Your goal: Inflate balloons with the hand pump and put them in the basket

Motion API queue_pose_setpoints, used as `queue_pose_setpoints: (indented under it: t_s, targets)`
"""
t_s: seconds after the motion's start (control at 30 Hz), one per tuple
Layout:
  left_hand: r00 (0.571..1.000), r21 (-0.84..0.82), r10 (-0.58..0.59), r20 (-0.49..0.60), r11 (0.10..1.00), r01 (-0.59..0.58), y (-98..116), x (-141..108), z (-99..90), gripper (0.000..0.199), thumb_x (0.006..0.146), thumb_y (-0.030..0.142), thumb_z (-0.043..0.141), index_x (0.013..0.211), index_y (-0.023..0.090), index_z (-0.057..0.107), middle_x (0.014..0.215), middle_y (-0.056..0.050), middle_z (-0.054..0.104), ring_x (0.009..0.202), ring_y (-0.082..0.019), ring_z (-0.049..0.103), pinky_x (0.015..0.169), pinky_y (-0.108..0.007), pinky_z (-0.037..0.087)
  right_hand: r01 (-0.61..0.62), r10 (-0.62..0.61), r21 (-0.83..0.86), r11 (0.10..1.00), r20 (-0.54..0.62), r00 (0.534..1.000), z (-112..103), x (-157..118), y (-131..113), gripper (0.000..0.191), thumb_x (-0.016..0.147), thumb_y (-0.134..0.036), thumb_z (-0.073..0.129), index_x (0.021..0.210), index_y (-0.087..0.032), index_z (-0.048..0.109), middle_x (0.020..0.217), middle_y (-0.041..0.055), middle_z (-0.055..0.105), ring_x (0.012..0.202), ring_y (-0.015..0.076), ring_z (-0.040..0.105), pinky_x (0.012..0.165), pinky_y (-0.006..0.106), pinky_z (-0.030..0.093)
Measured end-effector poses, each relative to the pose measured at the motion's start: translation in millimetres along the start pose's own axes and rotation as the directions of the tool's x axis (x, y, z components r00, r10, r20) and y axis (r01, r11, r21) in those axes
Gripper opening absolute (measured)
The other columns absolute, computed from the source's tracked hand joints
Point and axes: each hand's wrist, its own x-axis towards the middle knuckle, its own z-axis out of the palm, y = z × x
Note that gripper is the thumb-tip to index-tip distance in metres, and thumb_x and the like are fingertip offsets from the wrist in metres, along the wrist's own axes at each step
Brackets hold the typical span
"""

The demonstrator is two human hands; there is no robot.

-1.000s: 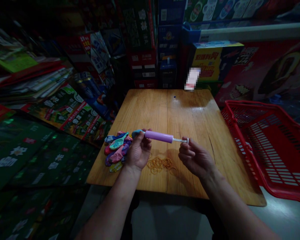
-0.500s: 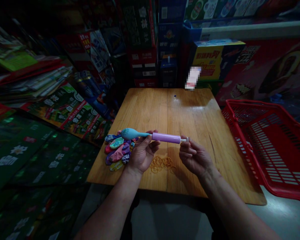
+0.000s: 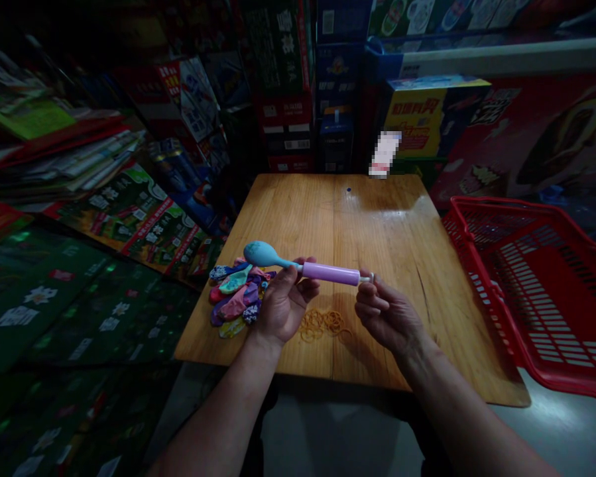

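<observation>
1. The single view, from the head camera, looks forward and steeply down from above the near side of the wooden table [image 3: 298, 218].
2. It sits close enough that both forearms enter from the bottom edge, with the left hand [image 3: 284, 301] and right hand [image 3: 390, 315] near the middle.
3. It is wide, taking in stacked boxes [image 3: 286, 126] beyond and a red basket [image 3: 531, 205] at right.
4. The upper left is dark and smeared, so depth there is uncertain.

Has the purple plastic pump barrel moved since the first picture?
Yes, the purple barrel has moved rightward, toward the right hand, judged against the brown wooden table.
</observation>
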Motion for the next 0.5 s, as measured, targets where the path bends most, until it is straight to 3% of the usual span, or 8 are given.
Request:
queue_pose_setpoints:
  t_s: [0.17, 0.37, 0.5]
  targets:
    - [0.998, -0.003, 0.01, -0.06, 1.0, -0.01, 3, 9, -0.4, 0.024, 0.086, 0.023, 0.074, 0.109, 0.019, 0.072, 0.114, -0.008, 0.074, 0.069, -0.01, 0.07, 0.063, -0.022, 0.06, -0.002, 0.002, 0.024, 1.0, -0.017, 1.0, 1, 1, -5, 0.013, 0.091, -0.013, 0.065, 0.104, -0.013, 0.061, 0.071, -0.0042, 0.058, 0.047, 0.0018, 0.044, 0.047, 0.016, 0.041]
    - [0.987, -0.039, 0.094, -0.13, 0.994, -0.1, 21, 17, -11.5, 0.017, 0.087, 0.022, 0.072, 0.104, 0.019, 0.073, 0.114, -0.006, 0.075, 0.068, -0.007, 0.069, 0.063, -0.018, 0.058, 0.093, -0.094, 0.042, 0.995, 0.009, 0.996, 3, -2, -27, 0.012, 0.093, -0.009, 0.061, 0.105, -0.013, 0.061, 0.067, -0.0057, 0.056, 0.047, 0.002, 0.046, 0.046, 0.015, 0.04]
    - [0.994, -0.035, 0.044, -0.101, 0.998, -0.048, 8, 10, -9.4, 0.019, 0.086, 0.021, 0.074, 0.105, 0.02, 0.073, 0.117, -0.006, 0.074, 0.069, -0.008, 0.069, 0.064, -0.02, 0.059, 0.039, -0.04, 0.019, 0.999, 0.025, 0.999, 3, -3, -13, 0.017, 0.092, -0.013, 0.066, 0.108, -0.013, 0.062, 0.073, -0.0035, 0.061, 0.049, 0.002, 0.048, 0.047, 0.015, 0.042]
